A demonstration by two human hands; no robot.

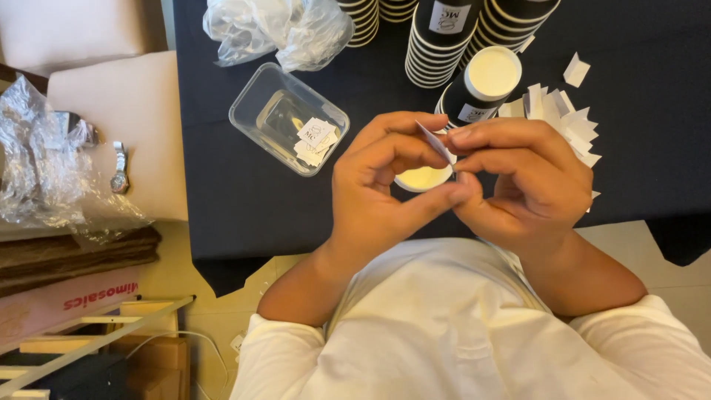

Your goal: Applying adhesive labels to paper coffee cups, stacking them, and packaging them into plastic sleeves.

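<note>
My left hand [378,189] and my right hand [522,181] meet over the dark table, fingertips pinched together on a small white paper sticker [434,141]. Just beneath them sits a black paper cup [424,178] with a cream inside, partly hidden by my fingers. Another black cup [485,85] with a white label stands just beyond the hands. A heap of white paper scraps [566,118] lies to the right of that cup.
A clear plastic tub [289,118] holding a few stickers sits left of the hands. Stacks of black cups [444,37] and a crumpled plastic bag [278,30] line the far edge. A wristwatch [119,169] lies on a pale seat at left.
</note>
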